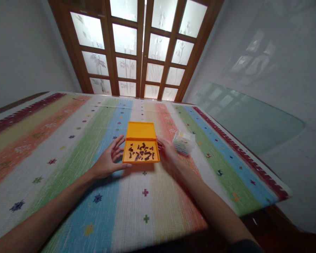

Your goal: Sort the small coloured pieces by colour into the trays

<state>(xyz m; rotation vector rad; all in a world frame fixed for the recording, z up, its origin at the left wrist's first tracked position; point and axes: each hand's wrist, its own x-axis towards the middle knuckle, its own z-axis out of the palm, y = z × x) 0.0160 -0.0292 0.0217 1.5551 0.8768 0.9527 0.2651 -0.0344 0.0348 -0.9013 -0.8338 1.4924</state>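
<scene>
An orange box (140, 131) lies open on the striped cloth, its lid folded back away from me. Several small dark pieces (142, 152) are scattered in its tray. My left hand (110, 160) rests at the tray's left edge with fingers spread and the thumb under the near corner; it holds nothing. My right hand (168, 154) lies against the tray's right edge, fingers stretched along it.
A small clear plastic container (183, 142) with coloured contents stands just right of my right hand. The striped cloth (68, 165) covers the table. Wooden glazed doors (137, 49) stand behind. A glass tabletop (247, 119) is at right.
</scene>
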